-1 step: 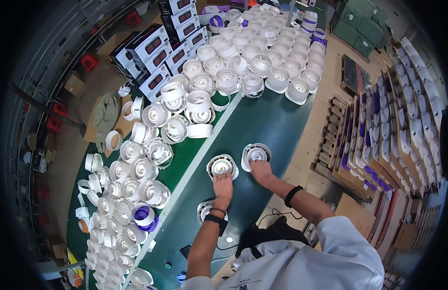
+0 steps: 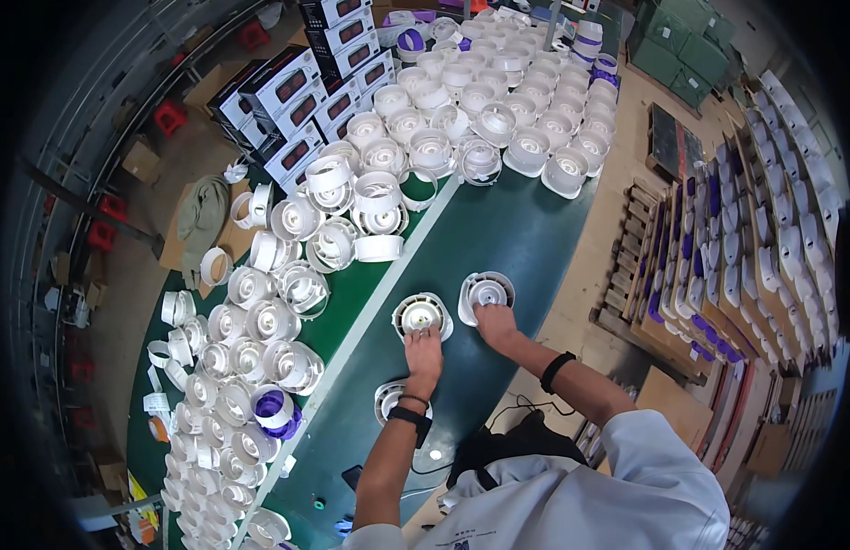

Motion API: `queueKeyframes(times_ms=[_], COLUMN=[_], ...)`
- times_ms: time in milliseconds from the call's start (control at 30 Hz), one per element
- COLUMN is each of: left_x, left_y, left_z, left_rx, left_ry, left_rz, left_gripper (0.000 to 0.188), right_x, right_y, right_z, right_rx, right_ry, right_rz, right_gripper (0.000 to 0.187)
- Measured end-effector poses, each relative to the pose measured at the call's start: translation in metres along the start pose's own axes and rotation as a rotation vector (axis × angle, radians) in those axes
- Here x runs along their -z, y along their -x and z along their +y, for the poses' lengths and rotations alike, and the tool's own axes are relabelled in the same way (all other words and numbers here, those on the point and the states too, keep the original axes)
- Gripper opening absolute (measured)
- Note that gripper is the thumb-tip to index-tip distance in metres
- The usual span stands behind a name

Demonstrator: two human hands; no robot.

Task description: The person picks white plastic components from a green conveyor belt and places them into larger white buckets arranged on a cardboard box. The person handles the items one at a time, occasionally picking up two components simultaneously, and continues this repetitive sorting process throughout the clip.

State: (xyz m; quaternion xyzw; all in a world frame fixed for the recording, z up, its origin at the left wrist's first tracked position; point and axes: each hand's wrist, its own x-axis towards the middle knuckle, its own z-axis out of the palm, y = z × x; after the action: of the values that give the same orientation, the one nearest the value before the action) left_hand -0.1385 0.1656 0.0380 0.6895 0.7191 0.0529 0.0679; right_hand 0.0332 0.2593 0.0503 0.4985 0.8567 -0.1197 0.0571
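Note:
Two white round plastic housings with ringed centres lie side by side on the green table. My left hand (image 2: 423,353) is closed on the near rim of the left housing (image 2: 419,310), with its fingertips inside the edge. At the near-left edge of the right housing (image 2: 491,286), my right hand (image 2: 496,325) grips the rim; its fingers are partly hidden. A third white housing (image 2: 386,396) sits behind my left wrist, partly covered by it.
Many more white housings (image 2: 271,319) crowd the table's left side and far end. One purple ring part (image 2: 275,409) stands among them. Stacked boxes (image 2: 287,87) rise at the far left. A phone (image 2: 353,477) lies near my left forearm. Loaded pallets (image 2: 718,247) stand at the right.

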Motion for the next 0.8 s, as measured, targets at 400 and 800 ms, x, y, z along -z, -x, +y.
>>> queueKeyframes(times_ms=[400,800], left_x=[0.010,0.012], left_y=[0.005,0.005], left_z=[0.005,-0.007], left_rx=[-0.010,-0.006], left_ry=[-0.008,-0.100], left_rz=[-0.006,-0.063], left_gripper=[0.033,0.030], right_x=[-0.012,-0.007], right_y=[0.020,0.002], right_z=[-0.003,-0.016], right_rx=[0.060,-0.024], right_ry=[0.100,-0.082], right_rz=[0.182,0.030], right_gripper=[0.018,0.011])
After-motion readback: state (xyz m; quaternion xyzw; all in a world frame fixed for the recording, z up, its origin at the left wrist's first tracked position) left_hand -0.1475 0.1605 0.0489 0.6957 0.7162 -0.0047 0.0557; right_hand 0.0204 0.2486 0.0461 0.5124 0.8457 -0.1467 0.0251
